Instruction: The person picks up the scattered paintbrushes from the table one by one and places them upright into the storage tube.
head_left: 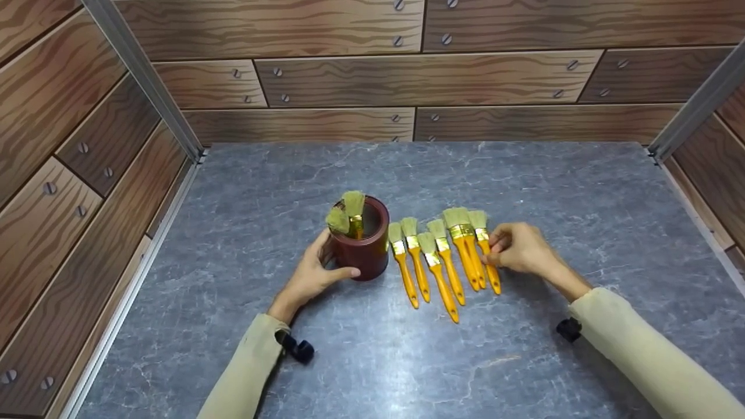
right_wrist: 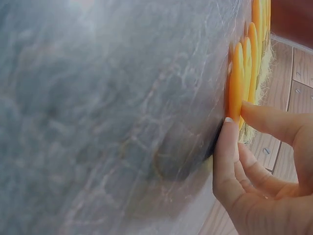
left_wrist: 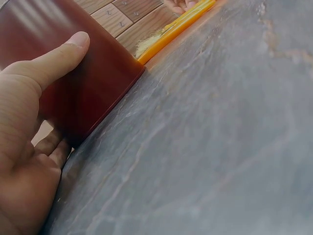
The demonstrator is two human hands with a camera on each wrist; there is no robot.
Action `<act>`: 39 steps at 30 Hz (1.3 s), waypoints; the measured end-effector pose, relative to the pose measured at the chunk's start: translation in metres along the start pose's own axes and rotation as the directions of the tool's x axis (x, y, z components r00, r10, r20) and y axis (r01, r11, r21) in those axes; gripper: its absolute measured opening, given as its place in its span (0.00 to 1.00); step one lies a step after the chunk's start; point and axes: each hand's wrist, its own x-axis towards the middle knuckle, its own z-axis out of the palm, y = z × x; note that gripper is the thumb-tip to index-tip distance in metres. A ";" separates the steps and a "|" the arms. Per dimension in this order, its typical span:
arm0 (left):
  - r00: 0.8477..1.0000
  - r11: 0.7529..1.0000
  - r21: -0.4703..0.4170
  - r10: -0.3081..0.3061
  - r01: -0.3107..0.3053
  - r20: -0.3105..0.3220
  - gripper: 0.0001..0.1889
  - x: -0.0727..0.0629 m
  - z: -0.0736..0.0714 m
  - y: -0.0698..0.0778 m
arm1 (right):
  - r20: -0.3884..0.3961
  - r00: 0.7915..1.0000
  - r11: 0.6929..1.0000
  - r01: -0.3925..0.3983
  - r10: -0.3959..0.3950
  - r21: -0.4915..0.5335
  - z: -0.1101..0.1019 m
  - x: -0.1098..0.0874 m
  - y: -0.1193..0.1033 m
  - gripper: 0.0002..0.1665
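Observation:
A dark red cylindrical pot (head_left: pixel 364 259) stands upright on the table, two paintbrushes (head_left: pixel 353 205) inside with bristles up. My left hand (head_left: pixel 308 273) holds it from the left side, thumb across the front; in the left wrist view the thumb lies along the pot (left_wrist: pixel 98 83) and the other fingers are partly hidden behind it. Right of the pot, several paintbrushes (head_left: pixel 442 256) with orange handles and pale bristles lie in a row, bristles pointing away. My right hand (head_left: pixel 521 247) pinches the handle of the rightmost paintbrush (head_left: pixel 492 273). The right wrist view has thumb and finger on either side of that handle (right_wrist: pixel 236 83).
The grey marbled table (head_left: pixel 378 372) is bounded by a wood-patterned back wall (head_left: pixel 349 81) and side walls, with metal posts (head_left: pixel 145 75) at the corners. Black wrist mounts (head_left: pixel 297 347) sit on both sleeves.

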 end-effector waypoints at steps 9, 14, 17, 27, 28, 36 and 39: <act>1.000 1.000 -0.026 0.004 -0.004 0.007 0.55 0.000 0.000 0.000 | 0.042 0.996 0.995 -0.085 0.083 0.046 -0.001 0.004 0.002 0.23; 1.000 1.000 -0.006 -0.014 0.014 -0.002 0.55 0.001 0.000 0.000 | 0.095 0.986 0.982 -0.145 0.134 0.122 -0.007 0.000 0.002 0.27; 1.000 1.000 0.000 -0.018 0.018 -0.013 0.55 0.001 -0.001 0.000 | 0.123 0.982 0.969 -0.161 0.140 0.186 -0.014 -0.003 0.000 0.27; 0.999 0.999 -0.044 -0.011 0.008 -0.048 0.53 -0.002 -0.002 0.000 | 0.140 0.990 0.931 -0.042 -0.010 0.362 -0.030 -0.008 -0.022 0.25; 0.999 0.999 -0.042 -0.011 0.008 -0.052 0.52 -0.002 -0.002 0.000 | 0.138 0.990 0.930 -0.030 -0.022 0.366 -0.030 -0.008 -0.025 0.25; 0.998 1.000 -0.024 0.011 -0.012 -0.056 0.49 -0.006 0.002 0.002 | 0.092 0.987 0.901 0.082 -0.133 0.427 -0.026 -0.002 -0.057 0.22; 0.998 1.000 -0.001 0.016 -0.016 -0.058 0.51 -0.008 0.002 0.003 | 0.054 0.985 0.894 0.127 -0.166 0.429 -0.023 0.004 -0.071 0.20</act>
